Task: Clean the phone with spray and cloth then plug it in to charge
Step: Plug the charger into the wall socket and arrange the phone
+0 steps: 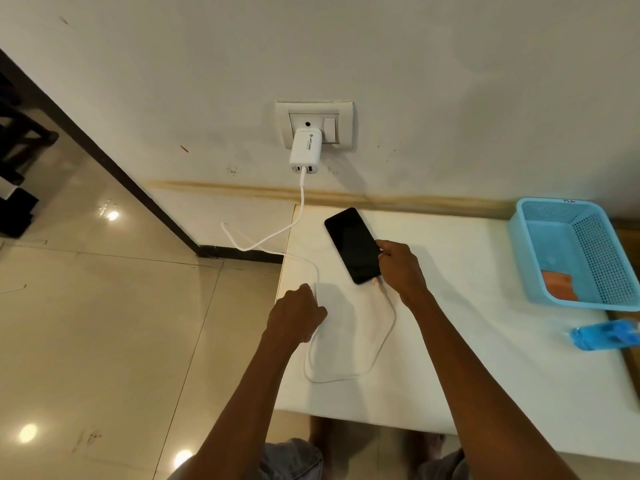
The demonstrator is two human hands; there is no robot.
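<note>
two hands at the phone and its cable

two hands are over the white table [450, 341] in the middle of the frame. the phone [351, 244] lies flat on the table, just above the centre, with its dark screen up and its long side tilted toward the upper left. the right hand [401, 268] grasps the phone at its lower right edge, fingers curled on the side of it. the white cable [384, 336] is in the bottom end of the phone, makes a loop on the table toward the lower centre, and passes under the left hand [298, 315]. the left hand is clenched around the cable near the left edge of the table. from there the cable goes off the table edge, crosses itself, and rises to the white charger [306, 152], which sits in the wall socket [343, 109] in the upper centre.

at the right edge of the frame a blue basket [519, 244] stands on the table, with an orange cloth [559, 284] lying inside at its near end. just below the basket a blue spray bottle [606, 334] lies on its side, partly cut by the frame.
</note>
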